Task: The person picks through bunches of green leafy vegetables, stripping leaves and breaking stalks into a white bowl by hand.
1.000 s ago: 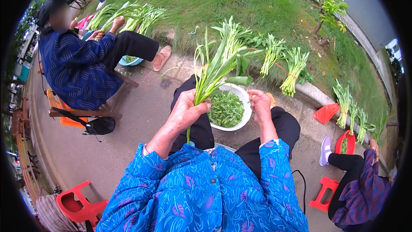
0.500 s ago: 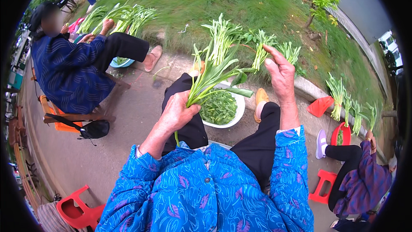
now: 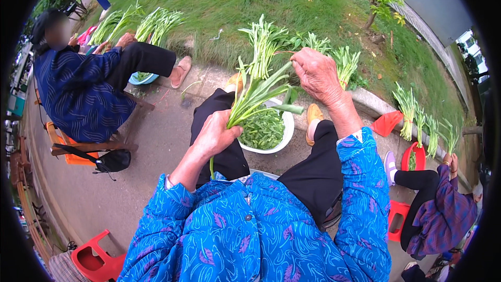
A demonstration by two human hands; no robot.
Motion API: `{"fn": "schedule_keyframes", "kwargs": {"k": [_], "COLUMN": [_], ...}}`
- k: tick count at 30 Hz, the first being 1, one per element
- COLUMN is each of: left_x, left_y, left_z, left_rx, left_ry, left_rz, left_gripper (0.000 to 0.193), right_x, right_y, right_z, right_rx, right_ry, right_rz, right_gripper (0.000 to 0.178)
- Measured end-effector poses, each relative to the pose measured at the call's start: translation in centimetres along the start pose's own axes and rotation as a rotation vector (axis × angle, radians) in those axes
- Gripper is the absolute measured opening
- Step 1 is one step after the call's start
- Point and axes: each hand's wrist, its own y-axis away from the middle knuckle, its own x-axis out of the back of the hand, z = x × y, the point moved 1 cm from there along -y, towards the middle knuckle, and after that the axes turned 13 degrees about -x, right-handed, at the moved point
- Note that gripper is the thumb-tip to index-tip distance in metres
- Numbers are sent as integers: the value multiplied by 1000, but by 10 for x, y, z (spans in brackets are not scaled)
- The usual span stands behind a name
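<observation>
My left hand (image 3: 215, 133) is closed around the lower stalks of a bunch of leafy greens (image 3: 253, 99), whose long leaves fan up and to the right. One stalk end sticks out below that fist. My right hand (image 3: 317, 75) is raised at the right of the bunch, thumb and fingers pinched together at the tip of a long leaf. Whether it grips that leaf or something thin cannot be made out. Between my knees, under the bunch, stands a white basin (image 3: 286, 138) holding short cut green pieces (image 3: 261, 129).
Tied bundles of greens (image 3: 261, 47) line the grass beyond the curb (image 3: 368, 102). A person in dark blue (image 3: 83, 89) sits at left, another in plaid (image 3: 443, 214) at right. Red stools (image 3: 96, 256), a red basin (image 3: 415, 157) and a black bag (image 3: 114, 159) are around.
My right hand has gone from open with fingers spread to pinched, moving left to the leaf tips. My left hand still holds the bunch in nearly the same place.
</observation>
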Motion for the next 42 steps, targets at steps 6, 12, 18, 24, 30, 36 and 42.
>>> {"fn": "schedule_keyframes", "kwargs": {"k": [6,12,18,24,30,36,42], "left_x": [-13,-16,-20,-22,-20,-17,-20], "left_y": [-13,-15,-17,-13,-12,-10,-15], "left_z": [-20,-28,-20,-15,-17,-43,-62], "left_rx": [28,57,23,5,4,53,33], "left_ry": [11,-35,-80,-91,-83,23,184], "left_rz": [12,-10,-22,-2,8,69,128], "left_gripper": [31,30,29,27,29,29,27], "right_x": [-30,-23,-18,-20,-30,-55,-161], "right_y": [24,38,24,19,23,66,181], "right_z": [53,61,30,26,27,63,57], "right_rx": [-576,-788,-252,-72,-232,-727,-778], "right_ry": [-607,-926,-374,24,13,-605,-452], "right_rz": [56,-74,-91,-198,-80,4,-276], "right_gripper": [24,21,29,17,10,23,25]}}
